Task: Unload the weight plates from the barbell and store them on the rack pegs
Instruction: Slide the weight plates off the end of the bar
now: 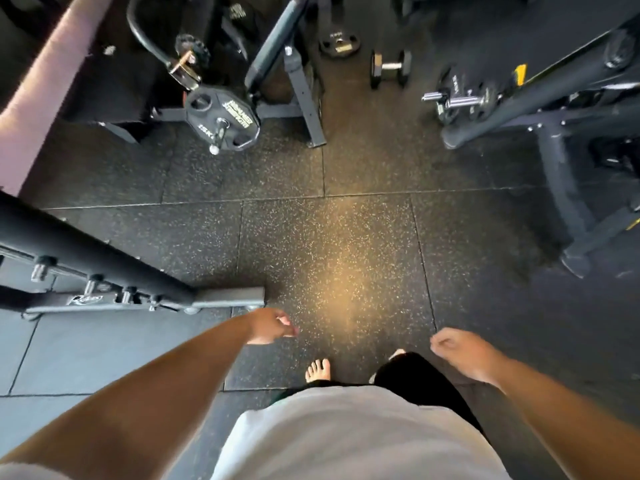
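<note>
A black weight plate [223,116] with white lettering sits on a steel sleeve whose end [216,142] points toward me, at the upper left. Further right, another steel peg [450,100] sticks out from a dark frame, with black plates [446,95] behind it. My left hand [272,326] hangs low over the floor with loosely curled fingers and holds nothing. My right hand [457,346] also hangs loosely curled and holds nothing. Both hands are far from the plates.
A dumbbell [389,67] and a small plate [339,43] lie on the floor at the back. A black bench frame [104,271] stands at the left, a dark machine frame [568,188] at the right. Speckled rubber floor [346,237] lies between. My bare foot [318,370] is below.
</note>
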